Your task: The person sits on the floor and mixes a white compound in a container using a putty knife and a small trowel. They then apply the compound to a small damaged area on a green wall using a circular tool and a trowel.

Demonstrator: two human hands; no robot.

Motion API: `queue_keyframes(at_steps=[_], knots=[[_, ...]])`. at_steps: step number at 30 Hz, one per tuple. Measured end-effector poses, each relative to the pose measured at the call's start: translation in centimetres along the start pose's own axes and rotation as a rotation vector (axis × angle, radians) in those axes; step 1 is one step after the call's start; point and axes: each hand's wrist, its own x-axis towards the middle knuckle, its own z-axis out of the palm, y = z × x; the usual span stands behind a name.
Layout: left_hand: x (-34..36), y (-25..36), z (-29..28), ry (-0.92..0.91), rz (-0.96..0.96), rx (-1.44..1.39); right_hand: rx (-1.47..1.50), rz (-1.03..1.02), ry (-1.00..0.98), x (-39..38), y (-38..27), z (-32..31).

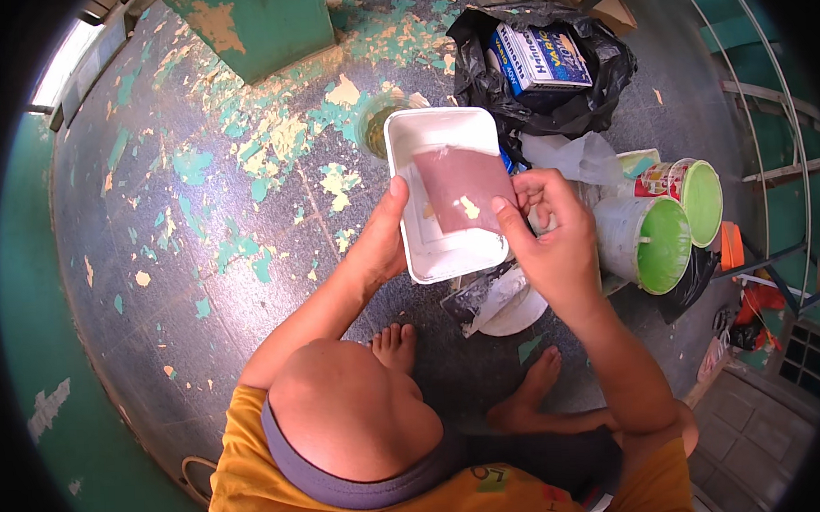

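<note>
In front of me a white plastic tray [453, 251] is held up off the floor, tilted so its inside faces me. My left hand [382, 234] grips its left edge, thumb along the rim. Across the inside of the tray lies a reddish-brown sheet of sandpaper [457, 178], with a small pale paint flake [470, 208] on it. My right hand [551, 231] pinches the sheet's right edge between thumb and fingers, over the tray's right rim; some of those fingertips are hidden.
Paint flakes [275, 139] litter the floor around a green pillar [249, 36]. Boxes [543, 57] sit in a black plastic bag [585, 110]. On the right are two green-stained buckets [619, 235] [702, 201], a white round lid [513, 314] and a metal frame [789, 107].
</note>
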Motion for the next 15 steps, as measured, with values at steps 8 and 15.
queue_keyframes(at_steps=[8, 15], knots=[[-0.6, 0.5, -0.7, 0.048, -0.061, -0.021, 0.414, 0.225, 0.505, 4.9, 4.4, -10.4], [-1.6, 0.3, -1.5, 0.099, -0.112, -0.001, 0.096, 0.424, 0.722, 9.4, 19.5, -17.4]])
